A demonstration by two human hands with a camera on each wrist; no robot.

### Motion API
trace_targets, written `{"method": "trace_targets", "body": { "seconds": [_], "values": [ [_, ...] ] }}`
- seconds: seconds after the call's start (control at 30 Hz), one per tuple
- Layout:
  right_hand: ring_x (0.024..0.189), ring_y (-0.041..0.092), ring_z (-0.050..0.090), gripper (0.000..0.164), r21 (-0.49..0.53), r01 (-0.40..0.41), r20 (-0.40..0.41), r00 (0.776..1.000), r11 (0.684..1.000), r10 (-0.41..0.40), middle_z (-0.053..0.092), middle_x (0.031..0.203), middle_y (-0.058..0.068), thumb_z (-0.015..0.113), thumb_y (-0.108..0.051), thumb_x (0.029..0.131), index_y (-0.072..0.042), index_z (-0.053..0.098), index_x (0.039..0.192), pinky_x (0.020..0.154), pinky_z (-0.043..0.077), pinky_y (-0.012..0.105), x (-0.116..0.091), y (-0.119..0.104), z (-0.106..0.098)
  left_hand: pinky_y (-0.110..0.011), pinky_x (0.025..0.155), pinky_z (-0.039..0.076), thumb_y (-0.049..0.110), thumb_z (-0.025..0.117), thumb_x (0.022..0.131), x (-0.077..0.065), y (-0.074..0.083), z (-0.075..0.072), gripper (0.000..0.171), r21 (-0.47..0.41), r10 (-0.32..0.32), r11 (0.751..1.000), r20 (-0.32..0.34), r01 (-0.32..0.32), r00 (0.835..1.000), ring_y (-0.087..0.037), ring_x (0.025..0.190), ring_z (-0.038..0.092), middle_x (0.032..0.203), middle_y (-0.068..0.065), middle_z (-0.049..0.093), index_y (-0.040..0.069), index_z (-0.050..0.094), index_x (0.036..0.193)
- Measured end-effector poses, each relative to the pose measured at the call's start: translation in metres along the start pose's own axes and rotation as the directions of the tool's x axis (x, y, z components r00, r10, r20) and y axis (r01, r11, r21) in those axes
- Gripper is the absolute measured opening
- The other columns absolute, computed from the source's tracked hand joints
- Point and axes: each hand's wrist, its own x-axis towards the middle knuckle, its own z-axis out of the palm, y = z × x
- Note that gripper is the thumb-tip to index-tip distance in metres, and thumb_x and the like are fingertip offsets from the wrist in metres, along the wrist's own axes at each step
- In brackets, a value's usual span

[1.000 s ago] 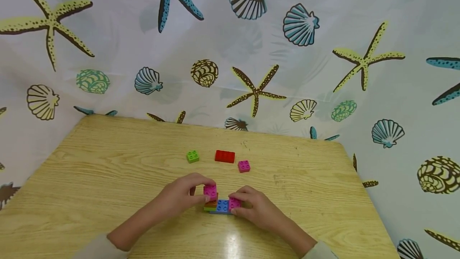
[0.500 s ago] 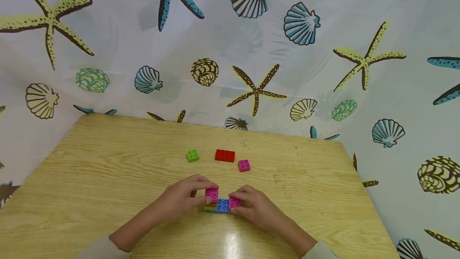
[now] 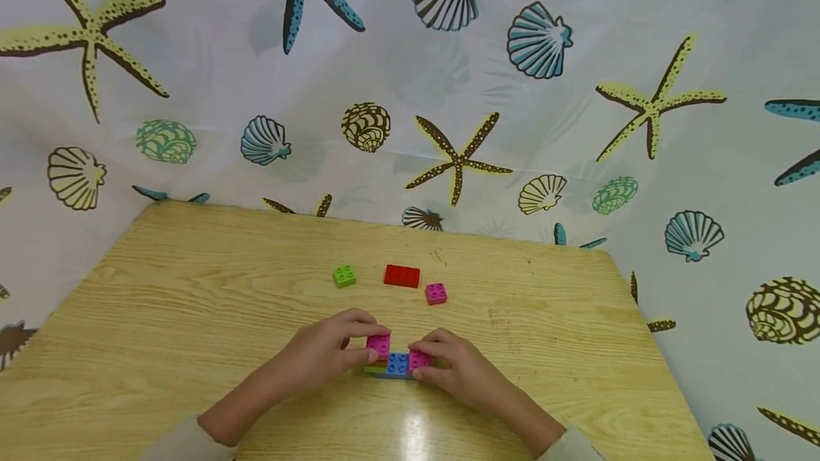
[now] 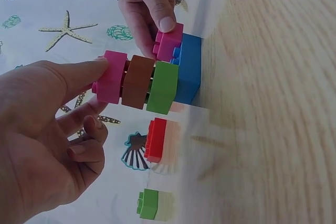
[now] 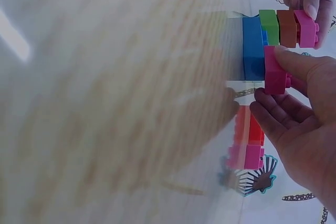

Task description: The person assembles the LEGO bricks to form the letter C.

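My left hand (image 3: 323, 351) pinches a pink toy brick (image 4: 112, 77) between thumb and fingers. Under it sit a brown brick (image 4: 137, 81) and a green brick (image 4: 163, 88), stacked at the left end of a long blue brick (image 3: 398, 363). Narrow gaps show between the pink, brown and green bricks in the left wrist view. At the blue brick's other end, my right hand (image 3: 461, 370) grips a second pink brick (image 5: 275, 72), which sits on the blue one. Bare blue studs show between the two ends.
Behind the build on the wooden table (image 3: 224, 269) lie a small green brick (image 3: 344, 276), a longer red brick (image 3: 402, 276) and another pink brick (image 3: 436, 294). A shell-and-starfish cloth (image 3: 320, 77) hangs along the back and sides.
My left hand has shifted slightly right with its pink brick, which now lines up over the brown one instead of sitting off to its left. The right hand stays in place.
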Motion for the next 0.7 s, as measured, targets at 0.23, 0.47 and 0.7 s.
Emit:
{"method": "trace_targets", "body": {
  "seconds": [0.23, 0.47, 0.7],
  "values": [
    [0.111, 0.009, 0.059, 0.041, -0.002, 0.006, 0.001, 1.000, 1.000, -0.006, 0.063, 0.121, -0.006, 0.068, -0.031, 0.097, -0.014, 0.066, 0.134, 0.095, 0.050, 0.029, 0.0005, 0.0000, -0.0007, -0.035, 0.080, 0.049, 0.033, 0.071, 0.095, 0.0000, 0.0039, -0.0022, 0.034, 0.069, 0.045, 0.997, -0.015, -0.044, 0.999, -0.016, 0.105, 0.061, 0.123, 0.013, 0.060, 0.031, 0.070, 0.129],
    [0.110, 0.010, 0.059, 0.040, 0.010, 0.013, -0.003, 1.000, 1.000, -0.013, 0.063, 0.121, -0.006, 0.069, -0.030, 0.097, -0.013, 0.067, 0.134, 0.096, 0.051, 0.029, 0.0002, 0.0013, -0.0004, -0.028, 0.074, 0.047, 0.033, 0.070, 0.095, 0.0003, 0.0014, 0.0006, 0.035, 0.080, 0.081, 0.994, -0.004, -0.080, 0.997, -0.014, 0.098, 0.059, 0.122, 0.012, 0.058, 0.028, 0.070, 0.130],
    [0.110, 0.010, 0.059, 0.041, 0.016, 0.014, -0.002, 1.000, 1.000, -0.014, 0.063, 0.122, -0.006, 0.068, -0.032, 0.097, -0.014, 0.066, 0.134, 0.096, 0.051, 0.029, -0.0004, 0.0022, 0.0000, -0.024, 0.059, 0.042, 0.037, 0.068, 0.096, -0.0002, -0.0044, 0.0054, 0.036, -0.043, 0.039, 0.998, -0.004, -0.039, 0.999, -0.011, 0.078, 0.051, 0.125, 0.016, 0.058, 0.031, 0.067, 0.132]
  ]
}}
